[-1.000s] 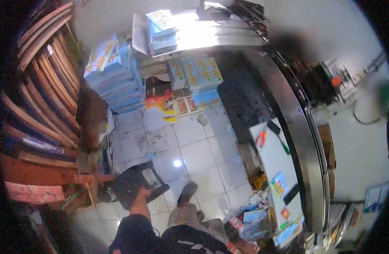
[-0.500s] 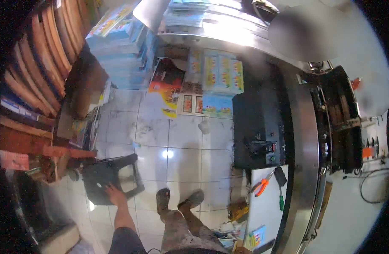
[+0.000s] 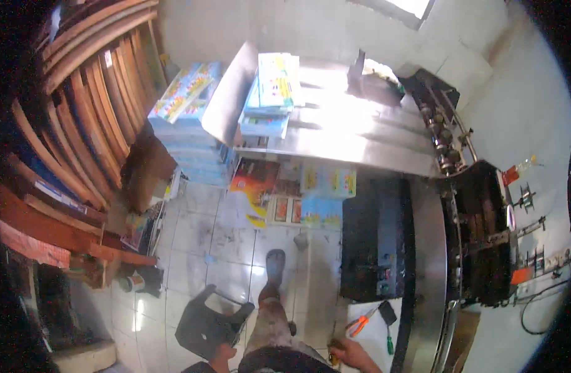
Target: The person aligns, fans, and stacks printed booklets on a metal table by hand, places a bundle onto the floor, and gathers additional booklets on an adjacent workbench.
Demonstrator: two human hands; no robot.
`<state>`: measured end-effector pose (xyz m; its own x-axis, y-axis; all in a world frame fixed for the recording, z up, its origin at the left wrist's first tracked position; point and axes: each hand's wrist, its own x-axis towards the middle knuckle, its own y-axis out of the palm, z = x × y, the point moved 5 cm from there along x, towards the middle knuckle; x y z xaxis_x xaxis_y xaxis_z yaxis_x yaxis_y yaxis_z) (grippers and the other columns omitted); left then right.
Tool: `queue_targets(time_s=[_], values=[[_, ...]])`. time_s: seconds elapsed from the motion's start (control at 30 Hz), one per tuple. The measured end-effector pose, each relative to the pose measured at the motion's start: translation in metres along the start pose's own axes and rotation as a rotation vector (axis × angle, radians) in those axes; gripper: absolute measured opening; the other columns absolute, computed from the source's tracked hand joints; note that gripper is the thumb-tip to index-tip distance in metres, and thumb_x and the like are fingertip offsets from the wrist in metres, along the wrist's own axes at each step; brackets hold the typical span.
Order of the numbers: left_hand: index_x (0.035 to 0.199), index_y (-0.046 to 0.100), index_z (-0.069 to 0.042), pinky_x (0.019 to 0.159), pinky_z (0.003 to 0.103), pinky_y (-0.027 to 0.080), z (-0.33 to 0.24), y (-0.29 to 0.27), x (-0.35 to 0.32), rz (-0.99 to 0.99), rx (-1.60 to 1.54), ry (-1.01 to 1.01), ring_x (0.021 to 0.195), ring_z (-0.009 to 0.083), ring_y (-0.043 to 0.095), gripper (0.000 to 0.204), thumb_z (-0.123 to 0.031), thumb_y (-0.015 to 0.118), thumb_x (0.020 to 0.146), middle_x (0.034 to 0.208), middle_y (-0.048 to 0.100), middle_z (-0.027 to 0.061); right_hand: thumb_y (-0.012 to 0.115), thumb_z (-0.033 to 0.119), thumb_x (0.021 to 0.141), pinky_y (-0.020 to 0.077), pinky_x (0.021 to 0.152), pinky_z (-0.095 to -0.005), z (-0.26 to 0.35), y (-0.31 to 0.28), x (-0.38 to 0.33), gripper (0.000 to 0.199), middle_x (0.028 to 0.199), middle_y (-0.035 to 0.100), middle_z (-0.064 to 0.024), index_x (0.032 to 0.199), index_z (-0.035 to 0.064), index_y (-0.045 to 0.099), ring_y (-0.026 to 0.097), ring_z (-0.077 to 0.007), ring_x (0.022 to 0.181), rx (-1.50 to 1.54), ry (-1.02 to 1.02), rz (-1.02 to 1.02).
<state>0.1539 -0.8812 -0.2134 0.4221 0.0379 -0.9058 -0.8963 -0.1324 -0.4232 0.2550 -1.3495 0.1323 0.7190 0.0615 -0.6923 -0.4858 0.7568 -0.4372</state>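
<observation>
Tiled floor (image 3: 187, 267), left hand (image 3: 222, 356) at black stool (image 3: 201, 324)

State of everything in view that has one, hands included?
left hand: at the stool's edge, grip unclear
black stool: upright or tipped, can't tell
right hand: by the white board, grip unclear
orange-handled pliers: lying on the board
green-handled tool: lying near the pliers
tall blue stack: standing, top packs askew
metal surface: brightly lit
packs on it: piled unevenly
</observation>
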Motion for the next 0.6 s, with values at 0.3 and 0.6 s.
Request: queue_targets(time_s=[0.3, 0.6], values=[[0.121, 0.066, -0.018, 0.097, 0.051, 0.047, -0.076, -0.294, 0.089, -0.180, 0.570, 0.725, 0.117, 0.0346, 0.058, 0.039, -0.043, 0.055, 0.092, 0.127, 0.062, 0.0153, 0.072, 0.015, 0.084, 0.0516, 0.073, -0.0354, 0.236, -0.342, 0.149, 0.028, 0.093, 0.066, -0.0140, 0.107, 0.0015, 0.065, 0.064, -0.0255, 0.078, 0.017, -0.450, -0.998], [0.120, 0.065, -0.004, 0.101, 0.043, 0.046, -0.061, -0.516, 0.145, -0.469, -0.610, 0.306, 0.114, 0.0359, 0.061, 0.043, -0.037, 0.060, 0.092, 0.118, 0.065, 0.0208, 0.071, 0.031, 0.085, 0.0514, 0.082, -0.0442, 0.352, -0.521, 0.373, 0.037, 0.104, 0.064, -0.0160, 0.110, 0.0042, 0.067, 0.064, -0.0339, 0.089, -0.328, -0.489, -1.165]])
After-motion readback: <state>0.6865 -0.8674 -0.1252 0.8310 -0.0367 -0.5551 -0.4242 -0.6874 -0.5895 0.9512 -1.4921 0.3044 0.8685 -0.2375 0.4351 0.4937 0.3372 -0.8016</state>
